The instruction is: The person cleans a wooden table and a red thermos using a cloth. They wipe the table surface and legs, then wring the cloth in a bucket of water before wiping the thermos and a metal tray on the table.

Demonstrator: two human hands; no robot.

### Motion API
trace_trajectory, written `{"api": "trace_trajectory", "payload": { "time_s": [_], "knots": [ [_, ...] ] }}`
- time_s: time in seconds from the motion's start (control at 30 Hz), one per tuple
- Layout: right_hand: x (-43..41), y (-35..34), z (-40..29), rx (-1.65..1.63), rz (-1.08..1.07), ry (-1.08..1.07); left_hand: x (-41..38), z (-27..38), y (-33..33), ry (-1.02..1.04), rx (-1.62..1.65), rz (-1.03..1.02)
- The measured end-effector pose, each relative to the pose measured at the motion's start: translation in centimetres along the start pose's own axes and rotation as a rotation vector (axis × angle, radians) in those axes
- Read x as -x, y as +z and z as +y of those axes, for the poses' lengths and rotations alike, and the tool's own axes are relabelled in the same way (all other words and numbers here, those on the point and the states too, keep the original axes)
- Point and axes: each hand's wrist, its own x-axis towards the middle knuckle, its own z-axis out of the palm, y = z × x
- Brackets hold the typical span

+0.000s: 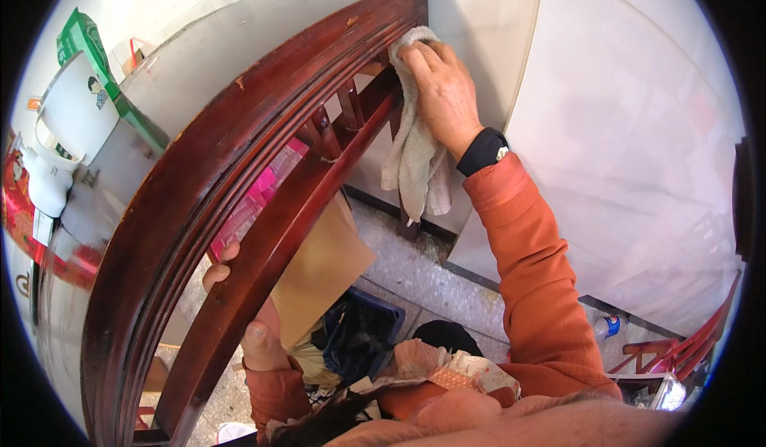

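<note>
A dark red-brown wooden table with a moulded edge (197, 130) curves across the view, a lower rail (269, 219) and short spindles beneath its top. My right hand (440, 85) grips a pale, worn towel (413, 147) at the far right corner, pressed against the moulding; the towel's ends hang below the rail. At the lower left my left hand (254, 321) is wrapped around the lower rail, with fingertips on the inner side and thumb on the outer side. The rail hides part of that hand.
White containers (51, 177) and a green packet (90, 46) stand on the tabletop at left. Pink packages (260, 189) show through the spindles. Below are a cardboard sheet (323, 261) and a dark blue bin (365, 327). A pale wall (610, 124) rises at right, a plastic bottle (607, 326) near its foot.
</note>
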Motion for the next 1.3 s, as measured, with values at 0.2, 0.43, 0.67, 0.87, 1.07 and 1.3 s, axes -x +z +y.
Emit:
{"api": "trace_trajectory", "payload": {
  "time_s": [0.2,0.43,0.67,0.87,1.07,1.3],
  "knots": [
    [5.1,0.6,-0.7,-0.184,-0.01,0.268,0.4,-0.4,-1.0,-0.007,-0.054,-0.02],
    [11.6,-3.4,-4.6,-0.694,-0.208,0.469,4.8,-2.4,-3.5,-0.399,-0.034,0.065],
    [11.8,-7.8,-10.6,-1.776,-0.446,0.605,11.4,-7.1,1.1,-1.011,-0.31,-0.471],
    [18.4,-1.3,-9.6,-1.418,-0.328,0.991,12.2,-6.6,1.4,-1.293,-0.024,0.052],
    [27.8,-1.5,-14.8,-1.931,-0.634,1.347,7.9,-2.9,4.7,-0.899,0.037,0.26],
    [25.9,-3.3,-17.8,-1.825,-0.54,0.768,8.6,-5.8,6.3,-0.935,0.153,0.155]
  ]
}}
